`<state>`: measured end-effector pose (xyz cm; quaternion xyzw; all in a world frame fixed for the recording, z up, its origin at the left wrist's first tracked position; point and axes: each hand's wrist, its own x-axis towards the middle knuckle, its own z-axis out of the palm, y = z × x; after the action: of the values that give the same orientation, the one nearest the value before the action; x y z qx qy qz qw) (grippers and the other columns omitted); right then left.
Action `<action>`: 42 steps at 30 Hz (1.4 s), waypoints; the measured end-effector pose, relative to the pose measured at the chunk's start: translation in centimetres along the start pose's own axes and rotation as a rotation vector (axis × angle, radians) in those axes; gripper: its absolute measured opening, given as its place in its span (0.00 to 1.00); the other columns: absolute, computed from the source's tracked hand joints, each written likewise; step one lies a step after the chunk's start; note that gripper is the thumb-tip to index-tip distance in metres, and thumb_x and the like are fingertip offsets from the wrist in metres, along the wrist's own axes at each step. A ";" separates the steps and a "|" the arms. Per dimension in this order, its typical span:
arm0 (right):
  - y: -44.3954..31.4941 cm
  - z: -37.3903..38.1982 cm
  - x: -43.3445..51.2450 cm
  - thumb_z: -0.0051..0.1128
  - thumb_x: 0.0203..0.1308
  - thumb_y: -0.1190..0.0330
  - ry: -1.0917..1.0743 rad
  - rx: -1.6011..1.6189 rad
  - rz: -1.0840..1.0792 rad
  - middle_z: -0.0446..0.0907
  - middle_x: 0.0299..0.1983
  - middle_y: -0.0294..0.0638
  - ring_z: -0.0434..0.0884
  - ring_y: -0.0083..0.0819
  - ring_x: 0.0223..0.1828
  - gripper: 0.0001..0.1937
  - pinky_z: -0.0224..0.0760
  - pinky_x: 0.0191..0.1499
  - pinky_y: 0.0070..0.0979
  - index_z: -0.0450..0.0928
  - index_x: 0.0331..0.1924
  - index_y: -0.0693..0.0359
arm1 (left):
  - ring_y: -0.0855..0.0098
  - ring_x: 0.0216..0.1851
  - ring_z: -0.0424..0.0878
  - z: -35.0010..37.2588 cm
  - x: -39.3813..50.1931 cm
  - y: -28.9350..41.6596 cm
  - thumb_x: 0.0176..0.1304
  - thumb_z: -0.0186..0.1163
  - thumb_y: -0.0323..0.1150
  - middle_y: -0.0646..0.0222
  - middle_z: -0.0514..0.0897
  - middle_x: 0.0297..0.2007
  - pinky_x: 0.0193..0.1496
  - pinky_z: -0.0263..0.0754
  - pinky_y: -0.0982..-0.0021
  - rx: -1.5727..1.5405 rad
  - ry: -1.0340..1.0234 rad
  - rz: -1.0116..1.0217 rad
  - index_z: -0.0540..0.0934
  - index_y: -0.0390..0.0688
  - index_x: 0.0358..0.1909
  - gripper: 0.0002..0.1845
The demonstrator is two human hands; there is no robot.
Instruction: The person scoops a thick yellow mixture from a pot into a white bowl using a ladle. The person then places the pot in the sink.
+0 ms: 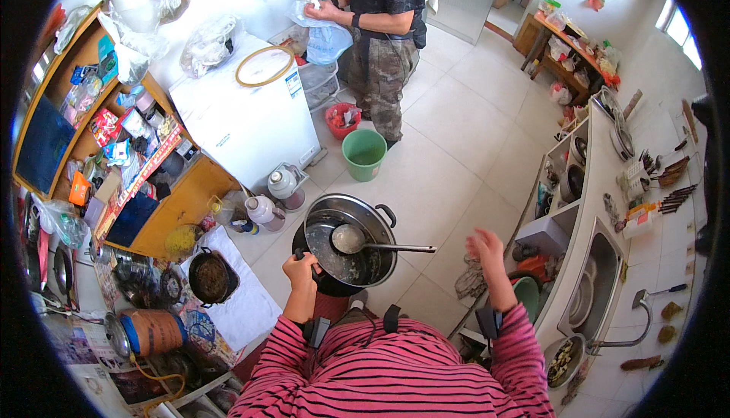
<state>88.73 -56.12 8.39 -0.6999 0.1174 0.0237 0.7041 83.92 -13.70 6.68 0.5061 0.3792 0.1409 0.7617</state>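
My left hand [300,272] grips the black side handle of a large metal pot [379,225] in front of me. The pot tilts so that its inside faces up towards me. A metal ladle [349,239] lies in it, its handle resting over the right rim. Wet residue marks the pot's bottom. My right hand [486,245] is raised to the right of the pot, well apart from it, with nothing in it and its fingers somewhat spread. Beneath the pot shows a dark round object, mostly hidden.
Ahead stands another person [385,47] holding a plastic bag [328,42]. A green bucket [365,154] and red basket [343,124] stand on the floor. Thermos flasks [265,211] and a black pan [211,278] are left. The right counter holds a sink [603,252].
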 end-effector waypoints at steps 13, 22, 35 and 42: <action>-5.3 18.4 1.8 0.54 0.55 0.76 -0.766 -0.191 -0.065 0.74 0.48 0.39 0.73 0.28 0.48 0.22 0.68 0.50 0.25 0.66 0.56 0.64 | 0.65 0.10 0.69 -1.8 1.7 0.2 0.39 0.56 0.19 0.60 0.73 0.12 0.15 0.64 0.69 0.013 0.074 0.046 0.73 0.32 0.17 0.02; -1.1 6.0 -8.7 0.46 0.62 0.66 -0.624 0.775 0.688 0.71 0.53 0.54 0.73 0.40 0.53 0.23 0.66 0.55 0.34 0.59 0.60 0.66 | 0.71 0.11 0.69 -1.6 2.7 0.6 0.38 0.56 0.16 0.65 0.73 0.16 0.13 0.64 0.72 -0.026 0.108 0.011 0.71 0.35 0.19 0.06; 9.0 -4.1 -22.5 0.40 0.66 0.62 -0.268 1.540 0.763 0.71 0.53 0.51 0.73 0.34 0.53 0.22 0.68 0.55 0.25 0.62 0.57 0.70 | 0.65 0.10 0.69 1.2 2.3 1.5 0.37 0.56 0.19 0.61 0.74 0.14 0.15 0.64 0.69 0.031 0.029 0.079 0.73 0.33 0.17 0.02; 11.4 -5.4 -24.1 0.40 0.66 0.63 -0.009 1.564 0.827 0.71 0.52 0.51 0.76 0.33 0.46 0.19 0.73 0.47 0.25 0.66 0.54 0.67 | 0.65 0.10 0.69 1.7 0.9 1.9 0.36 0.55 0.19 0.59 0.73 0.11 0.16 0.64 0.70 -0.030 -0.009 0.033 0.72 0.32 0.14 0.02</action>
<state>62.35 -58.10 2.08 0.0805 0.3410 0.1922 0.9167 86.12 -13.43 8.26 0.5016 0.3651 0.1568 0.7684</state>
